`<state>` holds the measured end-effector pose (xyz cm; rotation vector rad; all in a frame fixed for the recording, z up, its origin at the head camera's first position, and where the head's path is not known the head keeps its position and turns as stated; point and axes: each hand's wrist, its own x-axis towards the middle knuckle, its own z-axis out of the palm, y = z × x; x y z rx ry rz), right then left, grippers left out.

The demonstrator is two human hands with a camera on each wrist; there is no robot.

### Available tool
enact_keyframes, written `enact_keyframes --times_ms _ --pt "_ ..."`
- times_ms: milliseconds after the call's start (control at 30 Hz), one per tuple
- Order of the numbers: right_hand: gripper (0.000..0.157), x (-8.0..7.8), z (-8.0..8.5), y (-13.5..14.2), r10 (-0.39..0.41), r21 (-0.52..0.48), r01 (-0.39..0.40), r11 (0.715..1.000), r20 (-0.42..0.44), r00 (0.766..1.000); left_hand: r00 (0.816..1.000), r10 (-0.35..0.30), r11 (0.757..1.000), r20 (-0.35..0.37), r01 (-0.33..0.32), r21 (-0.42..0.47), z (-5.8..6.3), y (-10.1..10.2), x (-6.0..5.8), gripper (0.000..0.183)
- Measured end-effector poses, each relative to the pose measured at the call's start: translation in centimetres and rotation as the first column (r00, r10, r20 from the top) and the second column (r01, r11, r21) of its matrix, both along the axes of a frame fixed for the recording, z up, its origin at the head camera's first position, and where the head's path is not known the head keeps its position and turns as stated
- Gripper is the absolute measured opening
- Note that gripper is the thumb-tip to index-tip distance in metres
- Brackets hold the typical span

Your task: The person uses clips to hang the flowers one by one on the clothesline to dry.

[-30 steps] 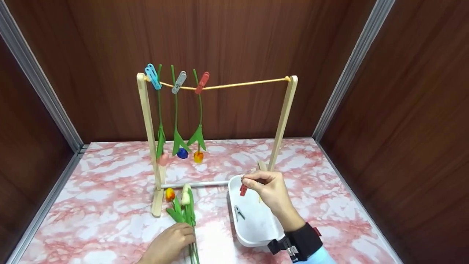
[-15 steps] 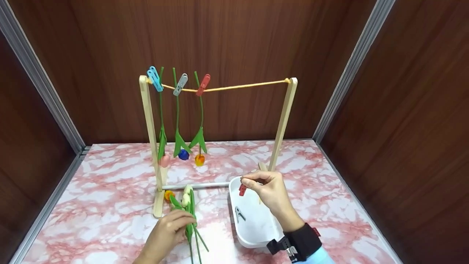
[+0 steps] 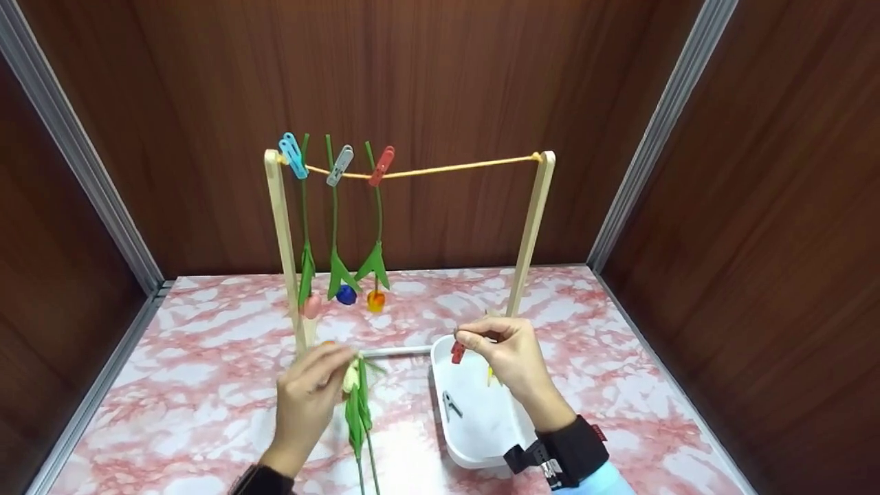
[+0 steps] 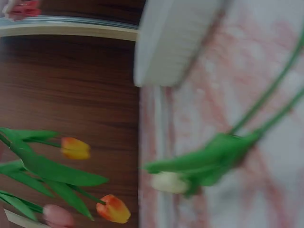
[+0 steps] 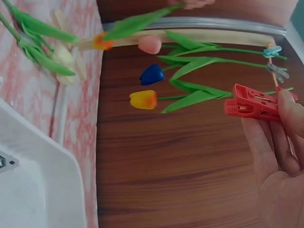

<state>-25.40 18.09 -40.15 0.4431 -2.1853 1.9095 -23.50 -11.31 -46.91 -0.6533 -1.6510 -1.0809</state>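
My left hand point(image 3: 313, 385) pinches the stem of an orange-yellow tulip point(image 4: 114, 209), raised off the table; in the head view the hand mostly hides it. White tulips point(image 3: 351, 378) with green leaves lie on the table just beside that hand. Between thumb and fingers, my right hand point(image 3: 505, 357) holds a red clothespin point(image 5: 254, 103) above the white tray point(image 3: 450, 447). Three tulips hang head down from the orange cord point(image 3: 454, 168): a pink one point(image 3: 312, 306) by a blue clothespin point(image 3: 293, 157), a blue one point(image 3: 346, 295) by a grey one, a yellow-orange one point(image 3: 375, 301) by a red one.
Wooden posts point(image 3: 533, 227) carry the cord, with a white bar point(image 3: 399, 351) low between them. In the tray lie a grey clothespin point(image 3: 451, 404) and a yellow clothespin point(image 3: 490, 375). Brown wood-grain panels point(image 3: 440, 82) enclose the marbled table point(image 3: 172, 385) at the back and sides.
My left hand has separated the orange-yellow tulip from the white ones and moved up and forward with it. The right hand has stayed nearly still with the red clothespin.
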Motion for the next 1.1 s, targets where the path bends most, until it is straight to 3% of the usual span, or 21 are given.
enact_keyframes --times_ms 100,333,400,533,633,733,900,1100 --pt "0.013 0.0 0.6 0.0 0.003 -0.008 -0.003 1.0 -0.02 1.0 1.0 -0.003 0.997 -0.01 0.004 0.079 2.9 0.7 -0.3 0.036" --pt "0.013 -0.1 1.7 0.0 -0.003 -0.022 0.002 1.0 -0.029 1.0 0.987 -0.06 0.963 0.146 0.019 0.27 8.9 2.9 -1.1 0.024" --pt "0.011 -0.1 2.2 0.1 0.0 -0.032 -0.001 0.999 -0.039 0.999 0.974 -0.088 0.954 0.21 0.021 0.298 10.4 3.4 -1.6 0.022" --pt "0.008 -0.6 3.5 0.6 -0.005 -0.051 -0.001 0.999 -0.099 0.995 0.926 -0.167 0.943 0.339 0.05 0.328 12.8 4.7 -2.9 0.022" --pt "0.006 -1.0 5.1 0.9 -0.017 -0.067 0.007 0.998 -0.151 0.988 0.885 -0.22 0.936 0.41 0.073 0.345 13.8 5.7 -4.1 0.021" --pt "0.006 -1.8 7.3 1.0 -0.044 -0.068 0.031 0.997 -0.199 0.979 0.857 -0.226 0.932 0.462 0.053 0.358 14.4 6.6 -5.2 0.018" --pt "0.008 -3.3 11.4 0.4 -0.075 -0.077 0.057 0.995 -0.255 0.964 0.846 -0.157 0.942 0.51 -0.026 0.334 14.7 7.9 -6.5 0.016" --pt "0.012 -5.6 15.7 -1.3 -0.035 -0.208 -0.016 0.978 -0.241 0.97 0.818 -0.117 0.945 0.563 -0.081 0.316 15.4 8.8 -8.2 0.016"
